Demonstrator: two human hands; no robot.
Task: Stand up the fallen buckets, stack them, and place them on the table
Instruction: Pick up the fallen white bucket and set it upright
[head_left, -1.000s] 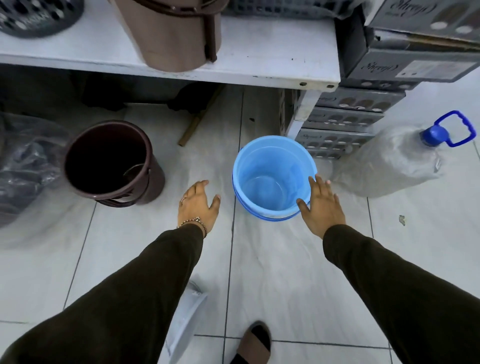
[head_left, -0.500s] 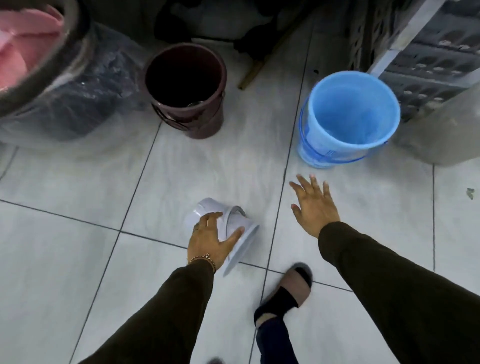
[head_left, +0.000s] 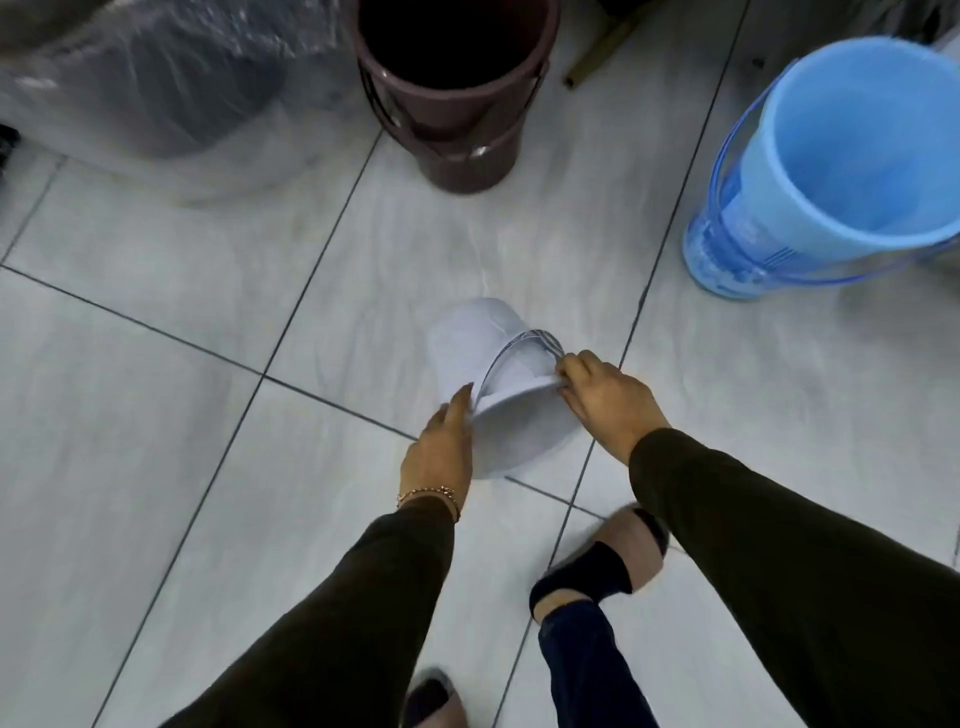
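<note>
A small white bucket (head_left: 480, 348) lies on its side on the tiled floor, mouth toward me, its wire handle arched over the wall. My left hand (head_left: 441, 447) presses against the left side of its rim. My right hand (head_left: 608, 397) pinches the rim and handle on the right. A brown bucket (head_left: 452, 109) stands upright at the top centre. A blue bucket (head_left: 831, 171) stands upright at the top right.
A large bin wrapped in clear plastic (head_left: 156, 88) fills the top left. A wooden stick (head_left: 597, 52) lies behind the brown bucket. My feet (head_left: 597, 566) are just below the white bucket. Grey floor tiles (head_left: 130, 415) stretch to the left.
My view dropped from the table toward the floor. My left hand went to the white bucket, then my right hand left the blue bucket and joined it on the rim.
</note>
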